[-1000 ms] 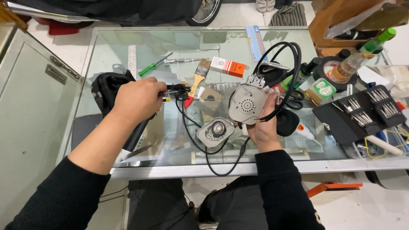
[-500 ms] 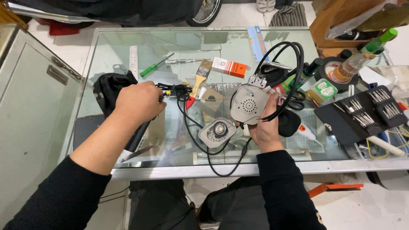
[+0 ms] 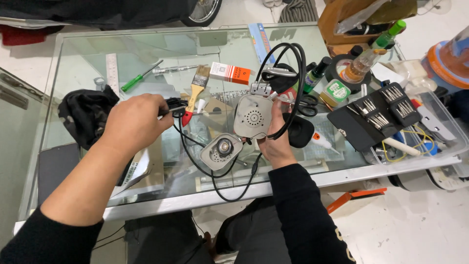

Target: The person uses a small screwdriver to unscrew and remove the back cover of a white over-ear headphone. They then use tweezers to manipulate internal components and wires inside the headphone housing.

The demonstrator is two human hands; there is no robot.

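Hands barely moved | left hand point(image 3: 133, 122) fingers pinching black plug point(image 3: 175, 104) | right hand point(image 3: 274, 142) gripping grey housing point(image 3: 253, 116)

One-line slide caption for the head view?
Right hand holds grey perforated housing; left hand grips black-and-red tool.

Centre frame, a pale grey housing point(image 3: 253, 116) with a ring of dotted holes; black cable point(image 3: 286, 63) loops above it. Upper left, a green-handled screwdriver point(image 3: 133, 82). A red-and-white box point(image 3: 229, 73) lies upper centre; a wooden-handled brush point(image 3: 197, 87) is tan.
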